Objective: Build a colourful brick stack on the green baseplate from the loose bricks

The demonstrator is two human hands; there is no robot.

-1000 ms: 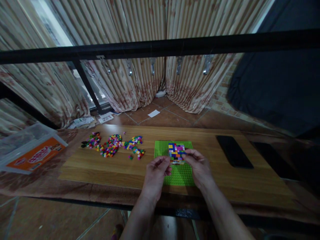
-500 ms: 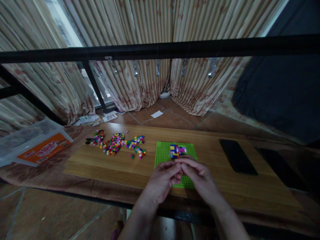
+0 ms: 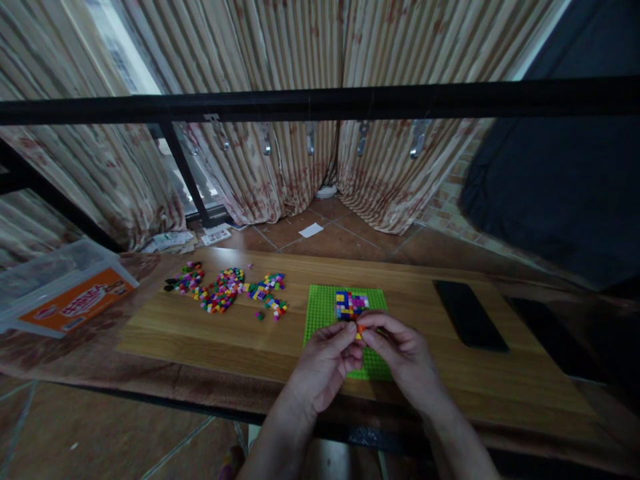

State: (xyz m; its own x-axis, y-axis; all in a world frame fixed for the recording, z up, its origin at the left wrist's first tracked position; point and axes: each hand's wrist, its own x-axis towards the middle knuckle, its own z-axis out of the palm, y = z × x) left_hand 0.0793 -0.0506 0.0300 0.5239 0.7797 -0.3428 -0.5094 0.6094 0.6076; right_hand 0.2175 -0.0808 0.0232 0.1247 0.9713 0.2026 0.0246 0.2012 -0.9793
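Between the fingertips of both hands are small orange and yellow building bricks [image 3: 359, 331]. My left hand [image 3: 327, 360] pinches them from the left, and my right hand [image 3: 400, 347] grips them from the right with thumb and forefinger. Both hands are over the near half of a green studded baseplate [image 3: 320, 307]. Just beyond my fingertips, a patch of multicoloured bricks [image 3: 350, 303] in blue, yellow, white and pink sits on the plate. My hands cover part of the plate.
Loose coloured bricks [image 3: 223, 291] lie in a spread-out heap on the wooden board [image 3: 200, 340], left of the plate. A clear plastic box [image 3: 75, 287] with an orange label stands at far left. A black phone-like slab [image 3: 470, 315] lies at right. A black rail [image 3: 320, 103] with hooks crosses behind.
My fingertips have parted slightly, so the orange and yellow bricks now show between them. Both hands stay over the baseplate. The view has shifted a little.
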